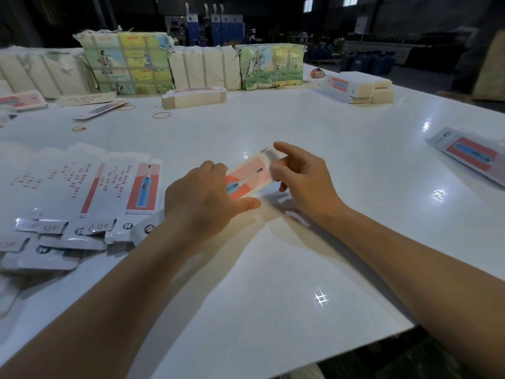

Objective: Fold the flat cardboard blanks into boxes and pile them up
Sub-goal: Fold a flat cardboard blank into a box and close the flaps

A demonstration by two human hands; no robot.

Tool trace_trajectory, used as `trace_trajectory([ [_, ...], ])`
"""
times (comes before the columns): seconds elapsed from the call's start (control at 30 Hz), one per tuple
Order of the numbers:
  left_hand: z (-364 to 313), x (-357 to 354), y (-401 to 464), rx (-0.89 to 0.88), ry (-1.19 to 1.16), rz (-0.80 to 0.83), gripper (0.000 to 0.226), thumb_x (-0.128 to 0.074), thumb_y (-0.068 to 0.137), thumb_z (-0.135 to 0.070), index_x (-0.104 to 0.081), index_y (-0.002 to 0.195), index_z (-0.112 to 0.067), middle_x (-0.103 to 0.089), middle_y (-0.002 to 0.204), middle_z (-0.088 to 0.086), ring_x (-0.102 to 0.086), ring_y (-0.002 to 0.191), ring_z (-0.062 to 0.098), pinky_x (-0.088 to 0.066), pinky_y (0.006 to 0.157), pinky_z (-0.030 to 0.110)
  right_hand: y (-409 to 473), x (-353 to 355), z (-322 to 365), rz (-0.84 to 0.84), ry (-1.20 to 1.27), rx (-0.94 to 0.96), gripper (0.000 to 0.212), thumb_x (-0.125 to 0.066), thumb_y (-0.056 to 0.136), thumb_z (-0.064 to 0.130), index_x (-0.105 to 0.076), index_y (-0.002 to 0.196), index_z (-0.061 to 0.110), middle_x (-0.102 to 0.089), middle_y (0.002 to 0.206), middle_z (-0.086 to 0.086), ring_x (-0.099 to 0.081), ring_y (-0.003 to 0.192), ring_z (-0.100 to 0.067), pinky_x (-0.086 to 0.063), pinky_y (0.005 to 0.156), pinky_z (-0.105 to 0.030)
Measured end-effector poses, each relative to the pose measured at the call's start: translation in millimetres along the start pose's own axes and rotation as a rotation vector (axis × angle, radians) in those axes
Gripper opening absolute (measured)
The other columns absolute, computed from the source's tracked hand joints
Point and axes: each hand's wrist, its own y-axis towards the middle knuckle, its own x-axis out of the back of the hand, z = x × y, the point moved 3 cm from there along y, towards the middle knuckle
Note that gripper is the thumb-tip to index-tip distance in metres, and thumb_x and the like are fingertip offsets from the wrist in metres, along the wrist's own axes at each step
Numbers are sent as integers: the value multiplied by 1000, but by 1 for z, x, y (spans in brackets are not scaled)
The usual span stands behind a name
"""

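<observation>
A slim cardboard box [250, 176] printed with a blue toothbrush on red hangs just above the white table [273, 269], between both hands. My left hand [202, 198] grips its near end, thumb under the lower edge. My right hand [303, 179] pinches the far end flap, index finger stretched over the top. Flat blanks [82, 184] with the same print lie spread out at the left, their tabs fanned toward the near edge. Folded boxes [475, 155] lie at the right edge.
Paper-wrapped bundles [128, 64] line the back of the table. A banded stack of blanks [194, 97] sits in front of them, another stack [358, 87] at the back right. Rubber bands [161, 115] lie on the table's left half.
</observation>
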Motion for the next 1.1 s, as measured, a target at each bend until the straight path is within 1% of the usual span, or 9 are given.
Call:
trace_trajectory([
  [0.13,-4,-2,-2,-30,43,-6,93,-29,52,-83,-49,119,-23,-55,103,-6,-47,78,11,-30,54,19,0,-4,-1,72,-88,-10,42,-54,94,12,-49,136,13,-63,87,1,-57,69,-3,-46,69,-20],
  [0.23,-6,-2,-2,-19,49,-14,94,-28,52,-83,-50,119,-22,-57,108,-4,-46,78,10,-31,55,21,0,-4,2,52,-78,16,21,-54,90,7,-69,102,15,-65,75,15,-58,67,-1,-45,66,-19],
  [0.33,-8,-1,-3,-10,71,-9,95,-28,53,-82,-50,122,-21,-58,112,-3,-44,79,10,-37,61,25,-1,-6,5,76,-127,20,27,-51,90,5,-67,80,24,-62,66,18,-56,64,-1,-45,65,-23],
  [0.57,-8,4,-5,-32,28,-64,87,-32,58,-80,-52,117,-20,-58,104,-4,-45,76,10,-35,58,23,-1,-2,11,17,-243,93,11,-57,91,14,-66,98,13,-55,98,1,-54,85,-12,-43,76,-19],
  [0.63,-5,8,-5,-30,-33,-76,84,-32,58,-80,-52,113,-21,-51,94,-8,-48,75,11,-33,55,21,0,3,10,-109,-289,88,44,-68,85,26,-52,126,21,-41,123,0,-48,108,-14,-42,91,-18],
  [0.73,-6,11,-6,-37,-80,-72,81,-32,57,-81,-52,109,-23,-45,90,-13,-49,73,11,-28,50,16,4,5,-1,-40,129,-217,76,-73,80,23,-30,143,22,-46,130,0,-52,111,-18,-48,89,-34],
  [0.83,-9,11,-7,-50,-100,-61,84,-31,56,-81,-52,112,-23,-45,91,-13,-49,73,10,-27,50,14,6,-5,-2,169,618,-416,16,-58,88,4,-60,103,2,-70,85,-8,-69,82,-24,-57,69,-34],
  [1.0,-12,9,-9,-35,-61,-63,72,-41,65,-79,-51,110,-23,-42,89,-13,-45,72,9,-29,51,17,-10,-15,12,95,-438,266,27,-37,96,29,-55,91,11,-63,81,-3,-59,72,-14,-47,65,-29],
  [1.1,-13,10,-11,-44,-69,-87,77,-32,59,-78,-51,109,-23,-43,88,-13,-44,66,9,-23,48,13,-9,-14,11,58,-98,55,39,-40,100,35,-64,98,4,-68,89,-2,-65,82,-25,-54,82,-40],
])
